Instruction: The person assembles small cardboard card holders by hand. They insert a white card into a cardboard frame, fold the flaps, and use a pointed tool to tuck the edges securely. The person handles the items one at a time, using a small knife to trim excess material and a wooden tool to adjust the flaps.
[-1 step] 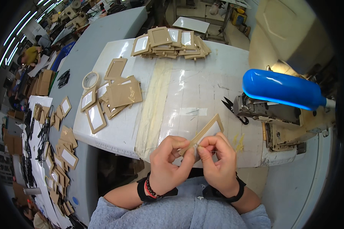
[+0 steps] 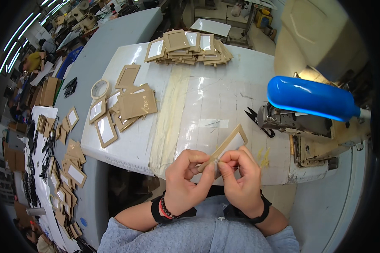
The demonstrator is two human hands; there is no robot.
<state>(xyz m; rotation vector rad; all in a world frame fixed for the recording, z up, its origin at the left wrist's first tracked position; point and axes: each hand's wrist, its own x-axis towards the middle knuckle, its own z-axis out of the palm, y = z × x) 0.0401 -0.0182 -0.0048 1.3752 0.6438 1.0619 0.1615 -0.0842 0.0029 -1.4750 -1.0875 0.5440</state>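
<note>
A tan card holder (image 2: pixel 233 137) with a clear window is tilted over the near edge of the white table. My left hand (image 2: pixel 189 179) pinches its lower left end between thumb and fingers. At the holder's near edge, the thumb and forefinger of my right hand (image 2: pixel 242 177) are pressed together, close to the left fingertips. A fine pale thread (image 2: pixel 236 168) shows beside the right fingers. The fingers partly hide the holder's lower corner and whatever small bit lies between them.
A sewing machine (image 2: pixel 308 126) and a blue padded lamp or cover (image 2: pixel 310 98) stand to the right, with black thread snips (image 2: pixel 259 121) beside them. Stacked card holders (image 2: pixel 177 41) lie at the back, more (image 2: pixel 137 103) at left near a tape roll (image 2: pixel 100 89). Another pile (image 2: pixel 75 173) covers the grey side table.
The far end of the card holder has risen very slightly. Both hands keep nearly the same grip and place.
</note>
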